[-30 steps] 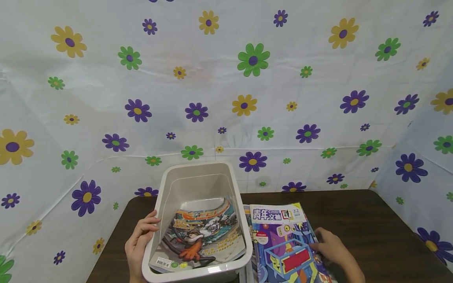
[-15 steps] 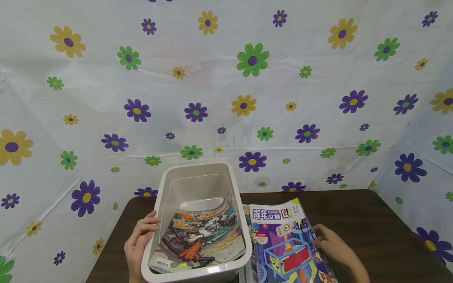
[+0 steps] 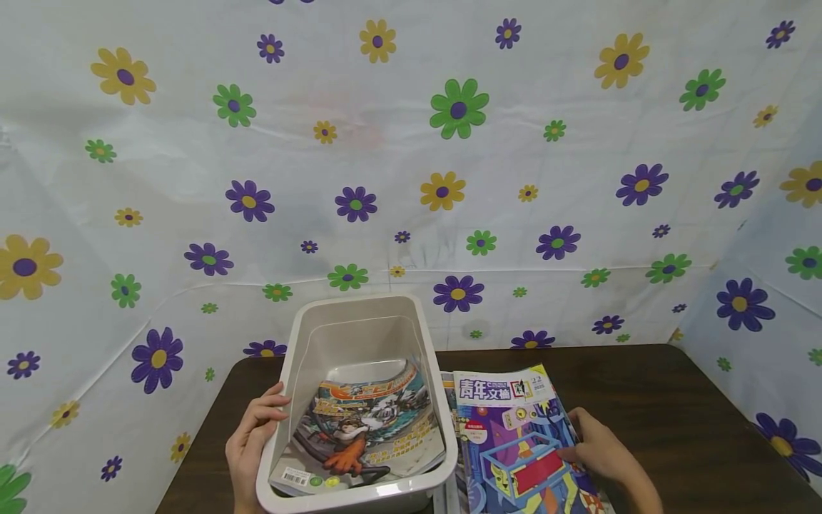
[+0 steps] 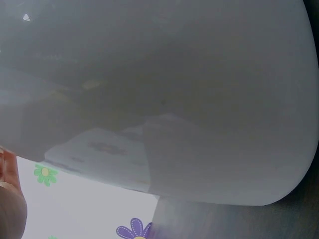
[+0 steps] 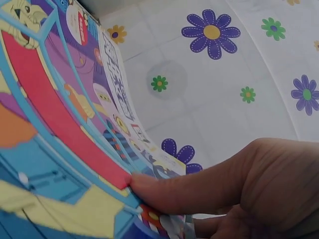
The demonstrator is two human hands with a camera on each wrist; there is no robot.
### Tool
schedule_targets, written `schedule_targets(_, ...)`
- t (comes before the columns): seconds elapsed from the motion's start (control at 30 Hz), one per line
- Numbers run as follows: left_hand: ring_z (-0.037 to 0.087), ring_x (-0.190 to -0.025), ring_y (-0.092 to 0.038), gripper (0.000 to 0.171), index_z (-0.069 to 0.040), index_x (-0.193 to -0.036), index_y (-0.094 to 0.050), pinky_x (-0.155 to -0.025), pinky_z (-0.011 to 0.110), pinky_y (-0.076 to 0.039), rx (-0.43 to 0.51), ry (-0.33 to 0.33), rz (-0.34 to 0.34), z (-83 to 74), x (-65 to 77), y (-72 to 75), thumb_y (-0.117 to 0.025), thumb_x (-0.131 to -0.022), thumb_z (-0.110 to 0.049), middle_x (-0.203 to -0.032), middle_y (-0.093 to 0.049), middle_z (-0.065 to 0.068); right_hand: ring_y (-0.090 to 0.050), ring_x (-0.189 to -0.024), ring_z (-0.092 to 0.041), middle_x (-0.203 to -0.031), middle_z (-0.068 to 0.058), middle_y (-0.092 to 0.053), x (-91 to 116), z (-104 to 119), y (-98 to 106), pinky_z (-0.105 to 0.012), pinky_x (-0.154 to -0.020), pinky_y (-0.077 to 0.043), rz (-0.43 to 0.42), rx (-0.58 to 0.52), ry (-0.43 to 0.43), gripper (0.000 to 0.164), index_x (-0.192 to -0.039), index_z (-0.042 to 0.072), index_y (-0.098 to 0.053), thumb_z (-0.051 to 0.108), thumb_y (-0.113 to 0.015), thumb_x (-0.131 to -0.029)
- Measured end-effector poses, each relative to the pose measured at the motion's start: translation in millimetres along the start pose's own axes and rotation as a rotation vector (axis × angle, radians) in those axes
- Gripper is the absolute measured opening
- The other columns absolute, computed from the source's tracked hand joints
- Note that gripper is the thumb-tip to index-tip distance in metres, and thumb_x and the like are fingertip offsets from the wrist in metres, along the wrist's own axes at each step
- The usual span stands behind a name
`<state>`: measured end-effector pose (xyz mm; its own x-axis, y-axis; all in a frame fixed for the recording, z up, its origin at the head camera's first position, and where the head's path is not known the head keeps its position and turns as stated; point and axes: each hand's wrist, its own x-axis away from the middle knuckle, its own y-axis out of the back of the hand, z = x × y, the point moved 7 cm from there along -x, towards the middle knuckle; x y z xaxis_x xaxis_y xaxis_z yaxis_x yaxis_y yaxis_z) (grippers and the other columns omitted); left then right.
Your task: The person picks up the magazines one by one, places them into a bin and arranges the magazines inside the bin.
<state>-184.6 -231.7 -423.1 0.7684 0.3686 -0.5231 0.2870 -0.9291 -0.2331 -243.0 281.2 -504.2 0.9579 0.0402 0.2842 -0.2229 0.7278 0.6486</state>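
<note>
In the head view my left hand [image 3: 252, 446] holds the left rim of a beige plastic bin [image 3: 359, 307], which is tilted toward me. Inside the bin lies a magazine [image 3: 369, 428] with an orange title and a cartoon cover. My right hand [image 3: 606, 457] pinches the right edge of a purple and blue magazine [image 3: 507, 428] beside the bin. In the right wrist view the thumb [image 5: 189, 191] lies on the cover while other fingers are under the edge. The bin's outer wall [image 4: 174, 99] fills most of the left wrist view.
Partly hidden between bin and purple magazine, another magazine [image 3: 448, 385] shows its edge. All of this stands on a dark brown table [image 3: 693, 414]. A white flowered sheet [image 3: 385, 157] hangs behind the table and along its sides.
The purple magazine's upper right corner rose slightly, then lowered a little. My right thumb has slid further left onto the cover. The left hand and bin have stayed in place.
</note>
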Motion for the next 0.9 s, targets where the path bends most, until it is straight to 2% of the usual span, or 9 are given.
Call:
schedule_targets(0.1, 0.02, -0.128, -0.057, 0.029, 0.016, -0.085, -0.059, -0.104, 0.023, -0.043, -0.012, 0.018, -0.007, 2.1, 0.2, 0.7, -0.033, -0.097, 0.014, -0.108, -0.071, 0.001, -0.064, -0.084, -0.025, -0.096, -0.011, -0.065, 1, 0, 1, -0.047, -0.075, -0.057, -0.003, 0.013, 0.003, 0.05, -0.122, -0.015, -0.048, 0.003, -0.076, -0.084)
schedule_targets(0.27, 0.02, -0.129, -0.057, 0.027, 0.018, -0.086, -0.058, -0.104, 0.023, -0.043, -0.002, 0.007, 0.001, 2.8, 0.1, 0.8, -0.033, -0.096, 0.015, -0.109, -0.07, 0.003, -0.064, -0.087, -0.027, -0.101, -0.013, -0.066, -1, -5, 4, -0.049, -0.077, -0.058, 0.011, -0.017, -0.004, 0.05, -0.125, -0.019, -0.047, 0.001, -0.072, -0.085)
schedule_targets(0.4, 0.02, -0.129, -0.057, 0.027, 0.018, -0.086, -0.058, -0.104, 0.023, -0.044, -0.011, 0.014, -0.002, 2.0, 0.0, 0.4, -0.033, -0.096, 0.015, -0.109, -0.07, 0.004, -0.066, -0.086, -0.028, -0.1, -0.015, -0.067, -2, -11, 8, -0.048, -0.074, -0.059, -0.002, -0.052, -0.042, 0.05, -0.126, -0.019, -0.046, 0.001, -0.069, -0.087)
schedule_targets(0.53, 0.022, -0.128, -0.057, 0.027, 0.017, -0.086, -0.058, -0.104, 0.024, -0.044, -0.009, 0.008, 0.003, -0.2, -0.1, -0.6, -0.033, -0.096, 0.015, -0.109, -0.071, 0.005, -0.066, -0.084, -0.027, -0.097, -0.014, -0.066, -2, -11, 10, -0.045, -0.072, -0.058, -0.016, -0.066, -0.04, 0.046, -0.125, -0.018, -0.047, 0.001, -0.067, -0.089)
schedule_targets(0.73, 0.021, -0.128, -0.057, 0.028, 0.016, -0.086, -0.059, -0.104, 0.023, -0.044, 0.002, -0.006, 0.012, -2.3, -0.2, -1.4, -0.034, -0.097, 0.015, -0.109, -0.071, 0.005, -0.064, -0.075, -0.023, -0.085, -0.008, -0.067, -3, -11, 7, -0.041, -0.068, -0.056, -0.033, -0.031, -0.033, 0.041, -0.114, -0.016, -0.055, 0.012, -0.073, -0.09)
schedule_targets(0.9, 0.02, -0.128, -0.057, 0.027, 0.017, -0.085, -0.058, -0.105, 0.024, -0.044, -0.027, 0.045, -0.018, 1.0, 0.5, 1.0, -0.034, -0.096, 0.014, -0.108, -0.071, 0.002, -0.062, -0.076, -0.021, -0.085, -0.007, -0.064, -4, -10, 3, -0.041, -0.071, -0.056, -0.041, 0.052, -0.052, 0.05, -0.108, -0.015, -0.055, 0.027, -0.078, -0.091)
